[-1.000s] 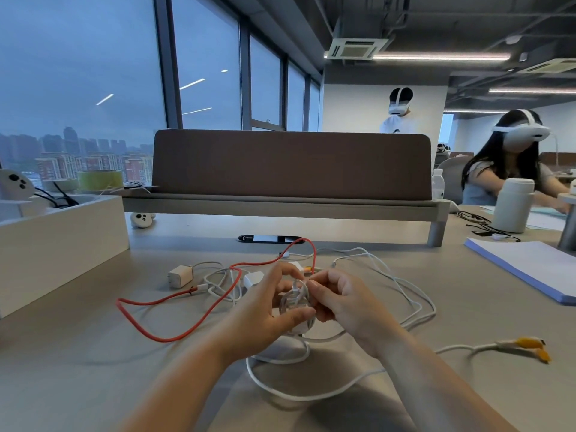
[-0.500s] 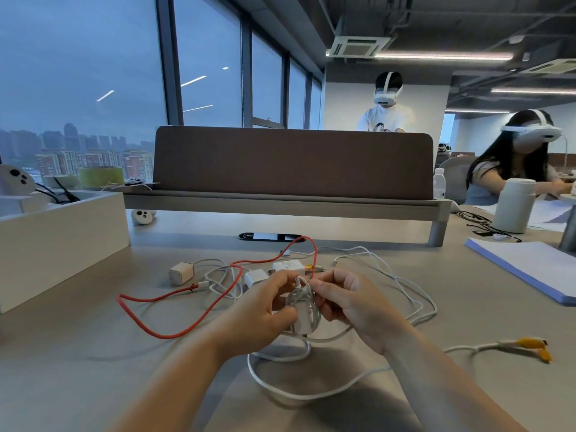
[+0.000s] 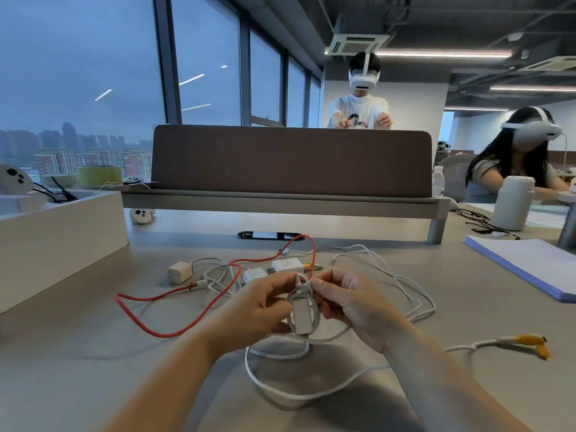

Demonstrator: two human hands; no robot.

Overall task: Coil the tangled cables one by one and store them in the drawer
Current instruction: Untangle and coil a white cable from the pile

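Both hands (image 3: pixel 311 307) pinch one white charger (image 3: pixel 301 316) — cable looped round.

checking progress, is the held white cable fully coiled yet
Partly: a few loops wrap the adapter between left hand and right hand; the rest of the white cable lies loose on the desk.

The adapter (image 3: pixel 301 318) I hold is smooth white plastic with a soft sheen, and the white cable (image 3: pixel 293 397) wound round it looks rubbery and matt. At nine o'clock the red cable (image 3: pixel 162 335) has a similar smooth coat, and everything lies on a matt grey desktop (image 3: pixel 78 369). At twelve o'clock the brown divider (image 3: pixel 293 160) looks like felt cloth, and at two o'clock lies matt white paper (image 3: pixel 526 260).
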